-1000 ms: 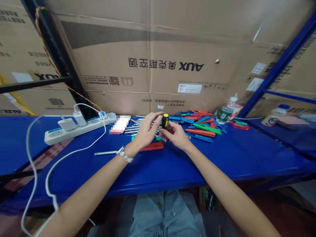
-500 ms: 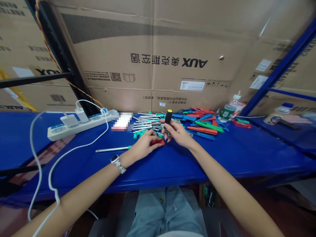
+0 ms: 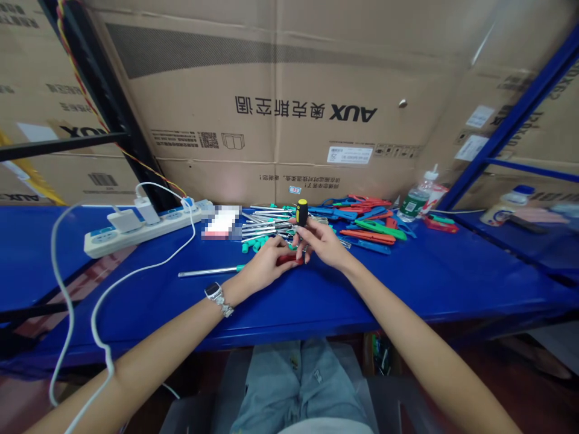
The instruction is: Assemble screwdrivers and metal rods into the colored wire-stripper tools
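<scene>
Your left hand [image 3: 266, 265], at the centre of the frame, grips the red plastic piece [image 3: 289, 258] low over the blue table [image 3: 384, 295], probably to steady it under the tool. Your right hand [image 3: 328, 245], just right of centre, pinches the screwdriver [image 3: 301, 212] between thumb and fingers, handle up, likely so that its lower end points down at that piece; your fingers hide the tip, so you cannot tell whether it touches. The metal shafts [image 3: 266, 228] lie heaped behind your left hand, and the coloured plastic pieces [image 3: 368, 226] spread right of centre, perhaps to leave the front of the table for work.

The screwdriver's handle is stubby and black with a yellow top and yellow marks. The red piece looks smooth and narrow, mostly covered by your fingers.
</scene>
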`<state>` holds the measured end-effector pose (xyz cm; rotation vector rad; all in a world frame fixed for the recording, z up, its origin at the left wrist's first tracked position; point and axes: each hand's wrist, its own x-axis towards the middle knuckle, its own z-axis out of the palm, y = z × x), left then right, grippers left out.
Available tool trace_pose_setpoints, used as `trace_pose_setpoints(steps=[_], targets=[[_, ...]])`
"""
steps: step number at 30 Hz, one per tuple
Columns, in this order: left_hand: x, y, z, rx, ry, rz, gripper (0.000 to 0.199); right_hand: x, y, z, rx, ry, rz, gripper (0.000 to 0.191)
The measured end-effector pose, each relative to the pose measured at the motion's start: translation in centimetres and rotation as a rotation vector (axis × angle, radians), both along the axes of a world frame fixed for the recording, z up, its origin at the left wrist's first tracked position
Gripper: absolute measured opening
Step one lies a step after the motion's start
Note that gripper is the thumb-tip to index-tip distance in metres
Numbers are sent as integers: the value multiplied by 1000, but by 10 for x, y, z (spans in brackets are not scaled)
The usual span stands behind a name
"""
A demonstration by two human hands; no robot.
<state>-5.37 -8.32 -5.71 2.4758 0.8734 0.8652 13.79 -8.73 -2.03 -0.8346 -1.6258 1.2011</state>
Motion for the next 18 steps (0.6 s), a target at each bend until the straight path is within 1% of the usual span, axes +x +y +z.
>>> trace_pose_setpoints(steps=[1, 3, 9, 14, 16, 18], targets=[[0, 0, -1, 0, -2, 5, 21, 3, 0, 1, 1, -7, 18, 48], [0, 0, -2, -1, -2, 13, 23, 6, 0, 2, 16, -23, 6, 45], [0, -2, 0, -1, 5, 11, 23, 3, 2, 3, 74, -19, -139, 42], [0, -3, 1, -3, 18, 11, 21, 0, 2, -1, 70, 3, -190, 45], [1, -3, 0, 8, 27, 9, 22, -1, 2, 2, 75, 9, -205, 44], [2, -3, -1, 25, 39, -1, 24, 1, 0, 9, 90, 22, -226, 45]])
